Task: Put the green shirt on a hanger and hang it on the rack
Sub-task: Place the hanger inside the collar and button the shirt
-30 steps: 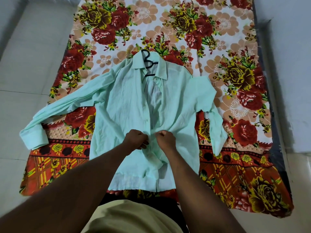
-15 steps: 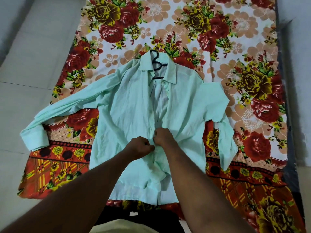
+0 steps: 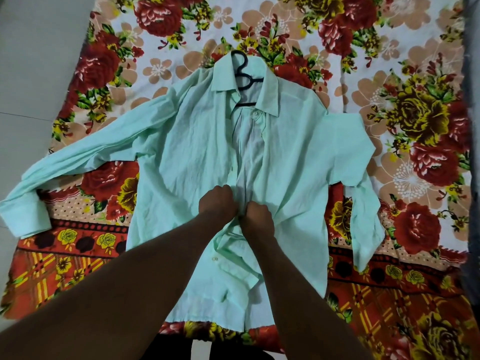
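Observation:
A pale green long-sleeved shirt [image 3: 197, 157] lies flat, front up, on a flowered sheet. A black hanger [image 3: 244, 74] sits inside it, its hook poking out above the collar. The placket is open from the collar down to my hands. My left hand [image 3: 217, 202] and my right hand [image 3: 257, 216] are side by side at the middle of the placket, each pinching one front edge of the shirt. The left sleeve stretches out to the left; the right sleeve is folded down at the right.
The flowered sheet [image 3: 389, 126] covers a low mattress on a pale tiled floor [image 3: 33, 74]. A dark mattress edge [image 3: 471, 126] runs down the right side. No rack is in view.
My hands have crept a little higher up the placket, and they stay together on the shirt front. The shirt and hanger have not shifted on the sheet.

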